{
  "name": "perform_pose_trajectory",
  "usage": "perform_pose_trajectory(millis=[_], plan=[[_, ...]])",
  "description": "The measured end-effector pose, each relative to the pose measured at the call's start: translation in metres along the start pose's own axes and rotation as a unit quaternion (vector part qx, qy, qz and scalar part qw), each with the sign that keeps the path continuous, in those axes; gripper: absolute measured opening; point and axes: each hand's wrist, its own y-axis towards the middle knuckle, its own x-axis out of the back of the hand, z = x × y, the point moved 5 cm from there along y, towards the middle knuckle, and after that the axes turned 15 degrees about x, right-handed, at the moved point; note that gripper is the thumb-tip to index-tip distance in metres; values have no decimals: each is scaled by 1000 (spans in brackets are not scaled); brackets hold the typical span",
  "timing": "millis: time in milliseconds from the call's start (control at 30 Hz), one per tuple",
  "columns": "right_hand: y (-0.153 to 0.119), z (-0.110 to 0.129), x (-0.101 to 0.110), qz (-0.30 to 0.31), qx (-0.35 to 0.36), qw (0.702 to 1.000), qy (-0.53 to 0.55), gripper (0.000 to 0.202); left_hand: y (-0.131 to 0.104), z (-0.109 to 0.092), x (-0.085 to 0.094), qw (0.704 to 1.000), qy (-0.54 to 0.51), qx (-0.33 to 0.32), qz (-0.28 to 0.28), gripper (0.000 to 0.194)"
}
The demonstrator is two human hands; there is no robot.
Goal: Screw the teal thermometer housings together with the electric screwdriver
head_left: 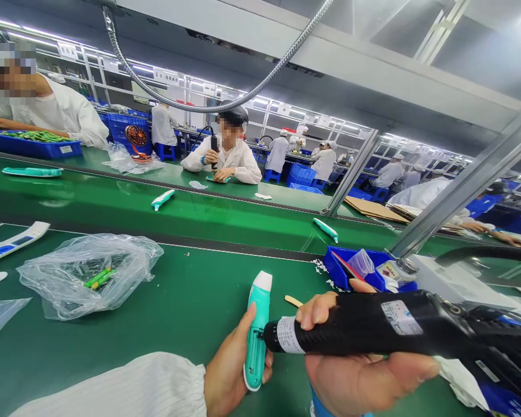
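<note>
My left hand is wrapped round a teal and white handheld device housing, its white tip pointing away from me. An open recess shows in the lower half of the housing. In my right hand lies a black electric screwdriver, held almost level, with a cable at its rear. The nose of the screwdriver meets the housing at the recess; the bit itself is too small to make out.
Left on the bench lies a clear plastic bag with green batteries. A blue bin stands right of centre. Beyond, teal housings lie on the green conveyor belt. A co-worker sits opposite. A metal post slants at right.
</note>
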Motion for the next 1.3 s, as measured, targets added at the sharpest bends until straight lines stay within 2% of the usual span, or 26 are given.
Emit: perform_pose_trajectory(millis=[133,267,467,933,1133,1300], plan=[[-1,-1,-2,16,-4,1000,16,57,0,1,1,1000,12,0,-3,44],[-4,-4,-6,34,-8,998,47,55,0,1,2,999,16,-34,17,38],[-5,-6,-6,17,-11,1000,21,67,0,2,4,999,14,-45,21,38],[-2,-4,-6,23,0,999,35,62,1,0,3,997,30,-63,15,38],[5,11,5,9,16,1000,-5,65,-2,-4,2,996,56,-66,1,42],[12,23,14,-30,47,997,-52,64,-3,-7,5,997,27,-68,17,24]])
